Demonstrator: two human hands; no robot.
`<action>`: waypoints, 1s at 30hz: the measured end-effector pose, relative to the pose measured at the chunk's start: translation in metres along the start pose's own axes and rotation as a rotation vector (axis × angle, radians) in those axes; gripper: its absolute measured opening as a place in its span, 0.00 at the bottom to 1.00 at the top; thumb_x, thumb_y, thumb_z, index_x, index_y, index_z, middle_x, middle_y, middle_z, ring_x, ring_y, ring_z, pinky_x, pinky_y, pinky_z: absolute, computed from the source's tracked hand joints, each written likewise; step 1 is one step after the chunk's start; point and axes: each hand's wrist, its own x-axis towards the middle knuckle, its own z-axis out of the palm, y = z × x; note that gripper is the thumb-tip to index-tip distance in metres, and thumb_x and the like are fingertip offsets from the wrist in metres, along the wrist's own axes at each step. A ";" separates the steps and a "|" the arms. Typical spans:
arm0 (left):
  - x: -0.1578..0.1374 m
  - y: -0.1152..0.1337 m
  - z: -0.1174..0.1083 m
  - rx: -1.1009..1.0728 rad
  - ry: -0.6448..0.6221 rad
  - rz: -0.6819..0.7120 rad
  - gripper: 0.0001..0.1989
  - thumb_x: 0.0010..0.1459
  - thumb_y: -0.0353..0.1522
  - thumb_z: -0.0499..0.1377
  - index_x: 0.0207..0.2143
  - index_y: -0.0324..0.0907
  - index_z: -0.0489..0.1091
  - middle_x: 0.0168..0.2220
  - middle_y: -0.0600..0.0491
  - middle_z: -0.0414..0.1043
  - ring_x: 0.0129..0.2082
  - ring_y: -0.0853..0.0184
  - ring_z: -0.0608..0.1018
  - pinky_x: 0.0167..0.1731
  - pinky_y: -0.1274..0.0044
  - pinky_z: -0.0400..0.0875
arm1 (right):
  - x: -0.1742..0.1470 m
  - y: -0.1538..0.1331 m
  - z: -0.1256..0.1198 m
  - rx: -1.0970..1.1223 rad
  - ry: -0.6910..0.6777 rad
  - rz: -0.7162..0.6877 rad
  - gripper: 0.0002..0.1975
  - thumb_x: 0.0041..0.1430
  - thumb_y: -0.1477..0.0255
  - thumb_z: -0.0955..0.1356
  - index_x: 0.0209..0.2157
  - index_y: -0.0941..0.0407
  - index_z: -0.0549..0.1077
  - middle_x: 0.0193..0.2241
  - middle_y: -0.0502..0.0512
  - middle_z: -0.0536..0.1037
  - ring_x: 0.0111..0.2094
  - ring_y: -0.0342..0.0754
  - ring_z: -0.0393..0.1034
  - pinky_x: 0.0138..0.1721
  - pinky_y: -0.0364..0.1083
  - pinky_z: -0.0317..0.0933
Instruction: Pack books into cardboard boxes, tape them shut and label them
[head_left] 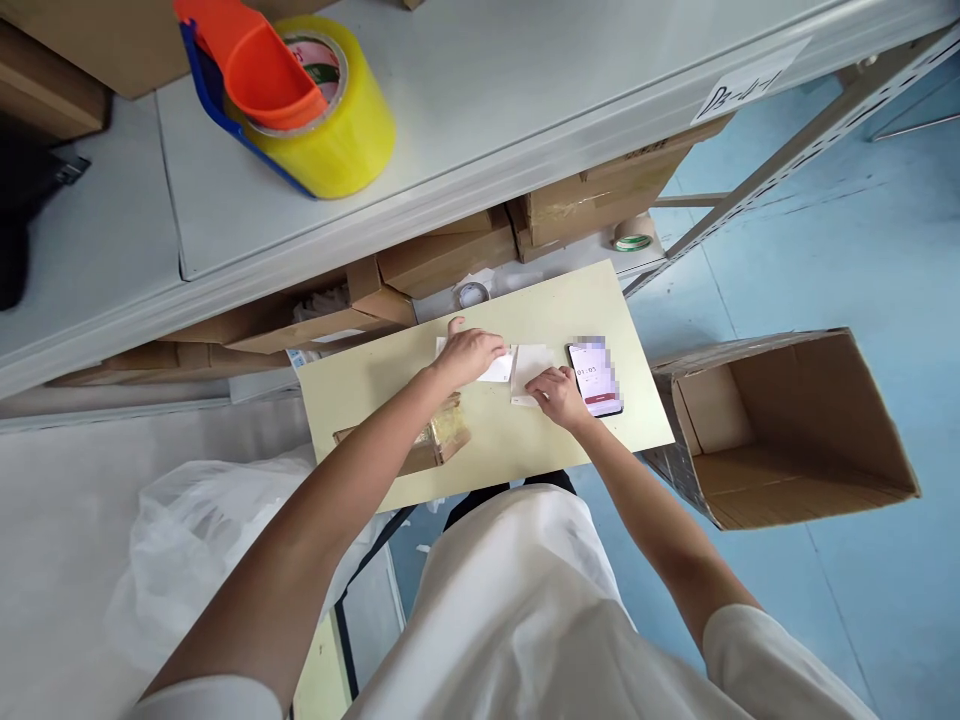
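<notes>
On a small cream-coloured table, my left hand (471, 357) is closed over a white card (496, 369), its fingers bent down at the card's upper edge. To its right lies a flat white paper piece (531, 362), perhaps an envelope. My right hand (559, 396) has its fingers bent together on the lower right of this piece, pinching or pressing it. Just beyond the right hand rests a phone (596, 378) with a lit timer screen. A small cardboard box with clear tape (448, 428) sits below my left forearm, which partly hides it.
Above, a grey shelf (480, 90) carries a yellow tape roll (360, 130) in an orange and blue dispenser. Cardboard boxes (600, 195) fill the level beneath. An open carton (795, 420) stands right of the table (637, 430). Clear plastic wrap (202, 530) lies at left.
</notes>
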 end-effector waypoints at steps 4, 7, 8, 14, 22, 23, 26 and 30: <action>-0.001 -0.018 -0.011 -0.252 0.119 -0.205 0.11 0.58 0.36 0.56 0.34 0.43 0.76 0.35 0.49 0.80 0.36 0.62 0.77 0.44 0.69 0.63 | -0.010 0.009 -0.003 -0.087 -0.097 -0.066 0.12 0.55 0.83 0.65 0.35 0.54 0.76 0.41 0.58 0.81 0.45 0.54 0.71 0.49 0.56 0.55; -0.014 -0.028 -0.019 -0.516 0.241 -0.283 0.11 0.55 0.38 0.58 0.33 0.40 0.76 0.35 0.49 0.79 0.34 0.63 0.77 0.36 0.75 0.67 | -0.018 0.001 -0.019 -0.125 -0.174 -0.098 0.18 0.50 0.75 0.72 0.45 0.54 0.74 0.55 0.64 0.72 0.57 0.62 0.62 0.55 0.63 0.51; -0.020 -0.029 -0.021 -0.591 0.272 -0.306 0.12 0.54 0.39 0.59 0.32 0.39 0.75 0.34 0.49 0.79 0.33 0.64 0.77 0.33 0.76 0.67 | -0.019 -0.006 -0.027 -0.110 -0.158 -0.087 0.22 0.48 0.71 0.74 0.48 0.54 0.72 0.57 0.65 0.69 0.60 0.64 0.59 0.56 0.65 0.50; -0.077 0.005 -0.032 -0.985 0.373 -0.336 0.15 0.49 0.43 0.62 0.30 0.39 0.74 0.29 0.51 0.78 0.25 0.67 0.75 0.24 0.78 0.65 | -0.013 -0.090 -0.054 0.427 0.116 0.051 0.36 0.50 0.55 0.72 0.58 0.52 0.61 0.56 0.65 0.69 0.52 0.57 0.68 0.48 0.56 0.65; -0.200 0.027 -0.031 -1.379 0.396 -0.301 0.17 0.43 0.42 0.67 0.34 0.40 0.75 0.32 0.51 0.79 0.29 0.66 0.78 0.30 0.77 0.70 | -0.015 -0.195 -0.031 0.771 0.388 0.202 0.17 0.49 0.57 0.72 0.35 0.55 0.70 0.28 0.52 0.76 0.27 0.47 0.69 0.26 0.45 0.65; -0.218 0.024 -0.027 -1.420 0.418 -0.303 0.18 0.43 0.41 0.68 0.34 0.40 0.75 0.33 0.50 0.79 0.31 0.66 0.78 0.33 0.76 0.71 | -0.019 -0.202 -0.029 0.771 0.428 0.197 0.17 0.49 0.58 0.72 0.34 0.55 0.70 0.28 0.52 0.76 0.27 0.47 0.69 0.26 0.45 0.65; -0.259 0.017 -0.014 -1.546 0.457 -0.300 0.17 0.41 0.40 0.70 0.32 0.40 0.75 0.32 0.51 0.79 0.33 0.65 0.79 0.39 0.74 0.72 | -0.031 -0.218 -0.021 0.730 0.500 0.170 0.16 0.51 0.59 0.71 0.36 0.55 0.70 0.29 0.54 0.76 0.29 0.48 0.70 0.28 0.47 0.66; -0.287 0.020 -0.002 -1.630 0.577 -0.292 0.15 0.41 0.41 0.69 0.27 0.41 0.73 0.29 0.52 0.78 0.30 0.65 0.78 0.38 0.71 0.74 | -0.046 -0.246 -0.007 0.444 0.604 0.087 0.23 0.54 0.58 0.69 0.47 0.55 0.66 0.40 0.61 0.76 0.39 0.54 0.71 0.38 0.53 0.67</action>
